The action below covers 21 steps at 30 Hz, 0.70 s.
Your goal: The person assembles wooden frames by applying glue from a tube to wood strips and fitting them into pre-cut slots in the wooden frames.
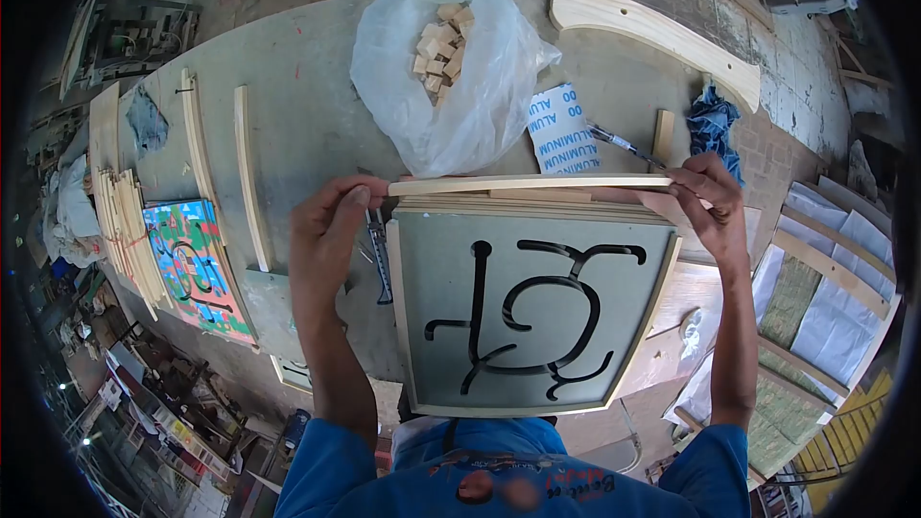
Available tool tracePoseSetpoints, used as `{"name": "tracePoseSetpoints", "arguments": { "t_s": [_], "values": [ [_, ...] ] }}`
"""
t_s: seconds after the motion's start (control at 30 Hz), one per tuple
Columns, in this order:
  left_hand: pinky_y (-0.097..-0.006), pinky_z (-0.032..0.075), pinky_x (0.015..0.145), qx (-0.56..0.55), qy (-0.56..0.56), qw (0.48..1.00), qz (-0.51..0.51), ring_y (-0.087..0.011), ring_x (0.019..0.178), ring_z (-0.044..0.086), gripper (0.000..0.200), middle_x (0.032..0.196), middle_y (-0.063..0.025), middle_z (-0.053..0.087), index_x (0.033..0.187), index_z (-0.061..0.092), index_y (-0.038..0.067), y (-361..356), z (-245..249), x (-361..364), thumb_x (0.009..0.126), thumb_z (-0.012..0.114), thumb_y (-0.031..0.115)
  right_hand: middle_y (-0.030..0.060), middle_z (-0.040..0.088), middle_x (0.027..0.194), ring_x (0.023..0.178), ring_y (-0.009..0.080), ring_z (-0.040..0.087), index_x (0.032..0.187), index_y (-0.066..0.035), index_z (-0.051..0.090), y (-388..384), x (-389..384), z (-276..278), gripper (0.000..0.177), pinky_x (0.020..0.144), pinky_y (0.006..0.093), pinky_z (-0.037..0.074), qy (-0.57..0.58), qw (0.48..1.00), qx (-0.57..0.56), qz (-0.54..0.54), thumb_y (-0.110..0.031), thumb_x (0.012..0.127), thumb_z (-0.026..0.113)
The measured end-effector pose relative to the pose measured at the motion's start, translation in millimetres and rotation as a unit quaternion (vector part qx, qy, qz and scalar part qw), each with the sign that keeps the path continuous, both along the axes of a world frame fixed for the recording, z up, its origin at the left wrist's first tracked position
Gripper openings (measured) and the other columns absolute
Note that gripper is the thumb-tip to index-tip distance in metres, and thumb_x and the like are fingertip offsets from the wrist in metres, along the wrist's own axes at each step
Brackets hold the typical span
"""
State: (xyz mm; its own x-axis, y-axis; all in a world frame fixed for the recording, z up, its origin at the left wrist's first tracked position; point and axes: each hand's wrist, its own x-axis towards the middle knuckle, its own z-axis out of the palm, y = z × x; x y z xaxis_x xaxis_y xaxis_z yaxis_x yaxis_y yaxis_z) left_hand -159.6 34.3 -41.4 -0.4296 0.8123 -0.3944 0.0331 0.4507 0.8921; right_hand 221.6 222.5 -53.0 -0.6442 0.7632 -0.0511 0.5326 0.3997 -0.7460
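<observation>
Now the left hand (326,228) and right hand (710,200) pinch the ends of a wood strip (528,184), straight between them, along the framed board (446,278).

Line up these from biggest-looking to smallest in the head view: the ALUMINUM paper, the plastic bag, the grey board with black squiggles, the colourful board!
1. Grey board
2. Plastic bag
3. Colourful board
4. ALUMINUM paper
Being close may make the grey board look bigger.

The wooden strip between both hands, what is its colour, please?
The wooden strip is pale cream, best seen in the head view.
</observation>
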Motion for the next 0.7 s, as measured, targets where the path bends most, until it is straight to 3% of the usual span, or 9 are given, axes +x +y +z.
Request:
{"name": "tracePoseSetpoints", "arguments": {
  "t_s": [0.23, 0.33, 0.4, 0.47, 0.7],
  "values": [
    [-0.0232, 0.043, 0.08, 0.054, 0.15, 0.987, 0.029, -0.0096, 0.086, 0.056, 0.015, 0.091, -0.004, 0.065, 0.1, 0.065, -0.004, -9.6, 35.7, 12.6, 0.093, 0.057, 0.006, 0.0063, 0.06, 0.092, 0.081, 0.0134, 0.055, 0.098, 0.0, 0.071, -20.2, -4.3, 44.0, 0.019, 0.07, 0.0261, 0.044, 0.051, 0.997, -0.012, -0.054, 0.005, 0.08, 0.067],
    [-0.0242, 0.045, 0.082, 0.053, 0.143, 0.987, 0.045, -0.0109, 0.089, 0.059, 0.015, 0.093, -0.0059, 0.067, 0.103, 0.065, -0.004, -12.0, 33.8, 18.7, 0.093, 0.057, 0.005, 0.0056, 0.06, 0.094, 0.083, 0.0122, 0.054, 0.098, 0.001, 0.068, -32.6, 0.2, 40.4, 0.017, 0.074, 0.025, 0.044, 0.07, 0.991, -0.057, -0.098, 0.005, 0.082, 0.065],
    [-0.0248, 0.046, 0.083, 0.056, 0.114, 0.99, 0.068, -0.0115, 0.091, 0.061, 0.017, 0.094, -0.0075, 0.068, 0.105, 0.065, -0.004, -14.7, 31.0, 24.6, 0.093, 0.056, 0.004, 0.0046, 0.058, 0.097, 0.086, 0.0111, 0.053, 0.097, 0.002, 0.065, -40.6, 5.8, 31.0, 0.013, 0.078, 0.0239, 0.043, 0.147, 0.968, -0.125, -0.161, 0.004, 0.084, 0.064],
    [-0.026, 0.049, 0.086, 0.077, 0.078, 0.991, 0.077, -0.013, 0.094, 0.064, 0.021, 0.096, -0.0115, 0.07, 0.111, 0.063, -0.004, -20.7, 21.5, 24.9, 0.094, 0.055, 0.003, 0.0045, 0.057, 0.097, 0.087, 0.011, 0.053, 0.097, 0.002, 0.063, -45.9, 13.1, 21.4, 0.012, 0.079, 0.0237, 0.043, 0.161, 0.963, -0.136, -0.166, 0.003, 0.085, 0.064],
    [-0.0261, 0.05, 0.081, 0.061, 0.102, 0.989, 0.083, -0.0138, 0.091, 0.065, 0.02, 0.096, -0.0129, 0.071, 0.11, 0.063, -0.005, -26.5, 15.0, 35.9, 0.093, 0.054, 0.001, 0.0044, 0.058, 0.098, 0.09, 0.0112, 0.052, 0.096, 0.001, 0.063, -59.7, 15.1, 7.4, 0.01, 0.083, 0.0246, 0.042, 0.204, 0.951, -0.131, -0.19, 0.0, 0.087, 0.065]
  ]
}}
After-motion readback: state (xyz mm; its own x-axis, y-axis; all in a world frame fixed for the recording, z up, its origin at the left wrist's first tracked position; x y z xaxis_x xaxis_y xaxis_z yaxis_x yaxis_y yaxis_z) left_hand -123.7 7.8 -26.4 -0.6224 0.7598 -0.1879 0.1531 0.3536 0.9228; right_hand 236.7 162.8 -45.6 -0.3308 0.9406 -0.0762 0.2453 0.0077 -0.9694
